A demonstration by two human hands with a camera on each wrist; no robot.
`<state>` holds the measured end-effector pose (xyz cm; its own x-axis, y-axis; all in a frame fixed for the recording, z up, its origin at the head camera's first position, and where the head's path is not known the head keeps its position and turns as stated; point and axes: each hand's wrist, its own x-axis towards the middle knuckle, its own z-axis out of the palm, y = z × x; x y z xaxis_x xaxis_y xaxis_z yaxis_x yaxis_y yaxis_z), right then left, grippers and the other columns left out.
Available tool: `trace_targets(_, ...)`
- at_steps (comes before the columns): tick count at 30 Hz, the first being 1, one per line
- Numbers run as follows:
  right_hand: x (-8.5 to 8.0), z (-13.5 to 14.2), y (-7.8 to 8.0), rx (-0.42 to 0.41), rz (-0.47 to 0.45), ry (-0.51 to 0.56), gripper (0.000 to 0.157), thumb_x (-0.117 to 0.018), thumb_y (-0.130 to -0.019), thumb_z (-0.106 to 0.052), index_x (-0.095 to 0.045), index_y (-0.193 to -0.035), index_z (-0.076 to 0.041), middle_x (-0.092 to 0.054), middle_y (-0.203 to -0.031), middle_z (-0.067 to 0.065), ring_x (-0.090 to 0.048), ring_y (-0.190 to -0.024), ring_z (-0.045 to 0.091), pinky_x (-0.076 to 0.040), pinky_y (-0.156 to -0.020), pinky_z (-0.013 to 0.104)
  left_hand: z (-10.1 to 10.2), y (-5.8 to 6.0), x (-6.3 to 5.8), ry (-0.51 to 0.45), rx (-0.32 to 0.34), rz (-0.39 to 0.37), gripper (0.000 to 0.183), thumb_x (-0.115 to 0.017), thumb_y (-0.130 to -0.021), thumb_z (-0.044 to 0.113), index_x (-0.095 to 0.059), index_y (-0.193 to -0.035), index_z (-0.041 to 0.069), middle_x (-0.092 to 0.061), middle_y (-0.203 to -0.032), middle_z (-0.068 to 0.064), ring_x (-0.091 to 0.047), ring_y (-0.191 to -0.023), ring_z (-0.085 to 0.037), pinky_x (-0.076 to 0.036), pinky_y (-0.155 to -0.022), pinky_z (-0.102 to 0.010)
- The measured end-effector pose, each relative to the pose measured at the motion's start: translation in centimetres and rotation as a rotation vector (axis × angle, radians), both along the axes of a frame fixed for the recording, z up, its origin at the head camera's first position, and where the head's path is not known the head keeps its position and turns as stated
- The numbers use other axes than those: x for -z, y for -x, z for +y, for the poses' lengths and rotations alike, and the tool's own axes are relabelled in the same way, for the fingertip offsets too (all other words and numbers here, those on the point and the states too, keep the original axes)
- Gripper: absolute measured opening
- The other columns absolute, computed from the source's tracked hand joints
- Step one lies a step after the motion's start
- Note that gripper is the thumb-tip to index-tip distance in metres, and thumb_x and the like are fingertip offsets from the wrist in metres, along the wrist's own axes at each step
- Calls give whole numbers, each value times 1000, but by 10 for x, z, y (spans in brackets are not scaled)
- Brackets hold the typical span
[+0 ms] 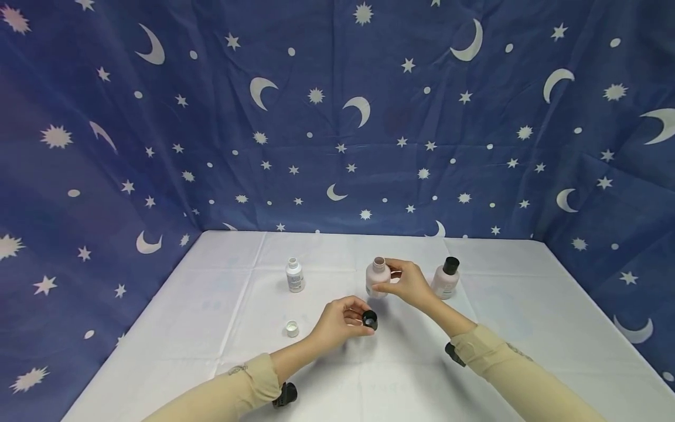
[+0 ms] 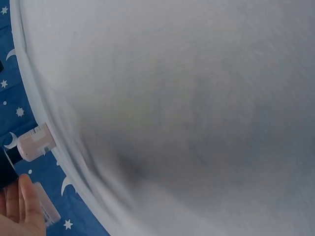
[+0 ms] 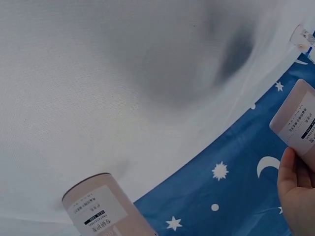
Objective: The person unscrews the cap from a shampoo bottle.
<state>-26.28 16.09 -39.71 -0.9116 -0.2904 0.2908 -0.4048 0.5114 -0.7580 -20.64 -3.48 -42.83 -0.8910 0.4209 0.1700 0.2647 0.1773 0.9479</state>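
My left hand (image 1: 337, 322) pinches a black bottle cap (image 1: 370, 319) between thumb and fingers, with its hollow side showing. Just beyond it, my right hand (image 1: 412, 286) grips a pale pink bottle (image 1: 377, 276) round its side. That bottle stands upright, its neck uncapped. In the right wrist view, the held bottle (image 3: 299, 115) shows a printed label, with the right hand (image 3: 299, 196) at its side. The left wrist view catches the left hand (image 2: 24, 209) and the dark cap (image 2: 7, 172) at its edge.
Behind my right wrist stands a second pink bottle (image 1: 445, 281) with a black cap on. Left of centre are a small white bottle (image 1: 295, 276) without a cap and a white cap (image 1: 292, 329). A blue patterned cloth (image 1: 337, 129) hangs behind the white table (image 1: 211, 305).
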Motion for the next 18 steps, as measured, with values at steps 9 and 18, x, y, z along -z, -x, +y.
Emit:
trace_targets(9,11,-4,12,-19,12,4,55,-79,-74,-10,-57,-121,11,-62,-118,26,-65,-100,37,-56,-84,39,14,2,10,82,-43,66,30,-81,-69,1,-67,-94,-2,-70,-87,-16,-66,-73,-17,-51,-62,-12)
trace_targets(18,19,-5,24,-23,14,-21,53,-77,-75,-6,-56,-120,13,-62,-117,28,-64,-100,39,-57,-84,39,21,5,15,133,-19,69,31,-80,-69,-3,-66,-96,-2,-69,-91,-15,-67,-78,-19,-51,-66,-12)
